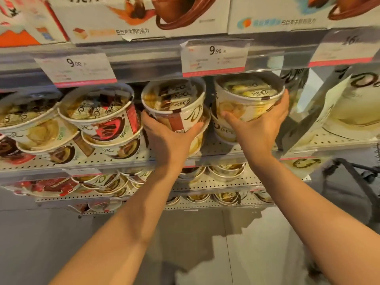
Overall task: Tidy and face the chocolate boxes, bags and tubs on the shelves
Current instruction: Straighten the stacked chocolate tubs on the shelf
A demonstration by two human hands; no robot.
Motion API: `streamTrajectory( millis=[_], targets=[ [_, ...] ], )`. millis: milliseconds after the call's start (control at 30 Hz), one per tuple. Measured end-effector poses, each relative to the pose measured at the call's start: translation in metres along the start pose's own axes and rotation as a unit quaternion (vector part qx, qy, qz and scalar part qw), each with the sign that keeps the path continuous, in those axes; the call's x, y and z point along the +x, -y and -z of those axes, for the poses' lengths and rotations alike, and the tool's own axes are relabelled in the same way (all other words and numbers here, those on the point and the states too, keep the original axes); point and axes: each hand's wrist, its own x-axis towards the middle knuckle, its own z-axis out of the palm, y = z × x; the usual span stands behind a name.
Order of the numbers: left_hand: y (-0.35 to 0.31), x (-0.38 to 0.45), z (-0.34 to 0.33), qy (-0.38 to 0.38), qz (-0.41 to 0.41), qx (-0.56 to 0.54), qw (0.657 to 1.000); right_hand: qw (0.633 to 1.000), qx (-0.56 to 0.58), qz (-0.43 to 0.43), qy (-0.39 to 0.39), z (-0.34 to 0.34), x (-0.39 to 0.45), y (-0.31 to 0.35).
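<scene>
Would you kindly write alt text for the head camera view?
A person's left hand and right hand each grip a top chocolate tub, brown-striped and yellow, on a store shelf. More tubs sit stacked alongside.

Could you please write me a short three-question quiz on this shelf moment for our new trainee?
1. True or false: the left hand grips the brown-striped tub.
2. What does the right hand hold? A) a bag B) the yellow tub C) a price tag
3. What price shows on the tag above the two held tubs?

Key: 1 true; 2 B; 3 9.90
</scene>
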Motion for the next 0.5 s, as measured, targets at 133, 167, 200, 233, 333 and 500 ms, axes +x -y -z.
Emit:
streamTrajectory(
  millis=[133,167,200,233,333,500],
  targets=[
    [0.010,0.008,0.017,0.054,-0.023,-0.015,0.998,0.997,0.045,-0.020,0.054,0.016,0.014,-0.006],
    [0.012,0.010,0.021,0.060,-0.035,-0.014,0.997,0.996,0.042,-0.024,0.071,0.019,0.017,-0.007],
    [0.014,0.011,0.025,0.066,-0.043,-0.012,0.997,0.995,0.037,-0.027,0.089,0.023,0.020,-0.008],
    [0.015,0.013,0.029,0.075,-0.043,-0.012,0.996,0.994,0.034,-0.028,0.105,0.025,0.021,-0.008],
    [0.016,0.016,0.036,0.101,-0.041,-0.001,0.994,0.993,0.027,-0.018,0.117,0.029,0.024,-0.010],
    [0.019,0.013,0.039,0.101,-0.027,-0.059,0.993,0.992,0.037,-0.003,0.121,0.027,0.021,-0.010]
  ],
)
